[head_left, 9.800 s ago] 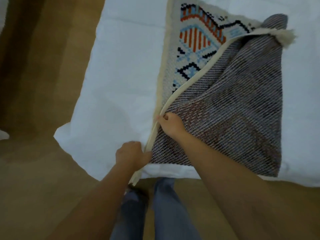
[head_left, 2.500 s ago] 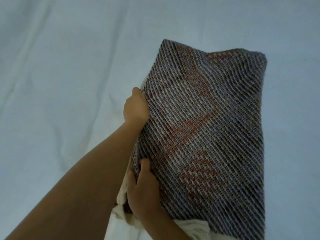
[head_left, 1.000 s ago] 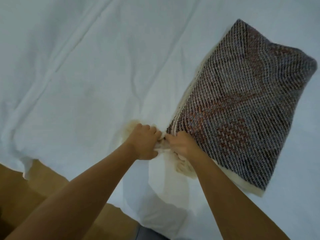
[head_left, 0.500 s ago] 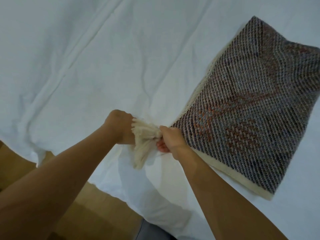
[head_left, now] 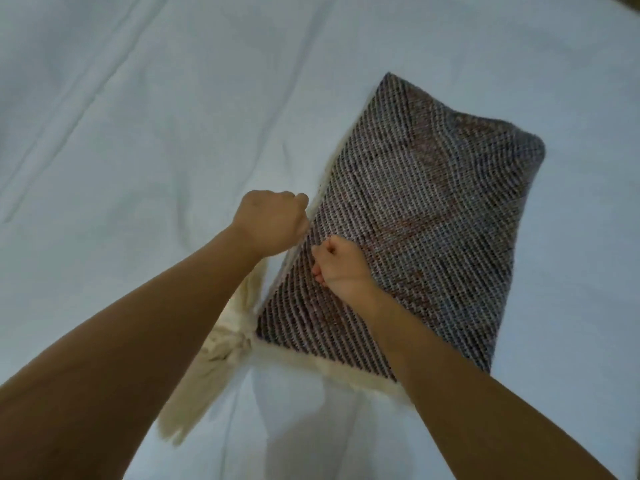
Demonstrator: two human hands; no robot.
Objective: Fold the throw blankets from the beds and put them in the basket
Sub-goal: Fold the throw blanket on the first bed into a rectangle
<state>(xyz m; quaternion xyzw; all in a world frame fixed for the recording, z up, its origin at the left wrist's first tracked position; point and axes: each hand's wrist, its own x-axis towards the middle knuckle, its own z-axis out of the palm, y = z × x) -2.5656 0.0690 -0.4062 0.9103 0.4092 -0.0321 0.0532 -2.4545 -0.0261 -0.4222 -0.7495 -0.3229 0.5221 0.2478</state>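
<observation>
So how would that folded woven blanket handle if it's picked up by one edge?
Probably floppy: the folded blanket is soft woven cloth with rounded corners, so its layers would likely droop and unfold unless supported underneath. Its loose cream tassels would likely dangle. The coarse weave looks grippy, not slippery.

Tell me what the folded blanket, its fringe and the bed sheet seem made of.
The blanket looks like coarse woven yarn, cotton or wool: matte diagonal ribs of dark and pale thread. The fringe is loose cream yarn, soft and limp. The bed sheet seems thin smooth white fabric, probably cotton, finely creased.
</observation>
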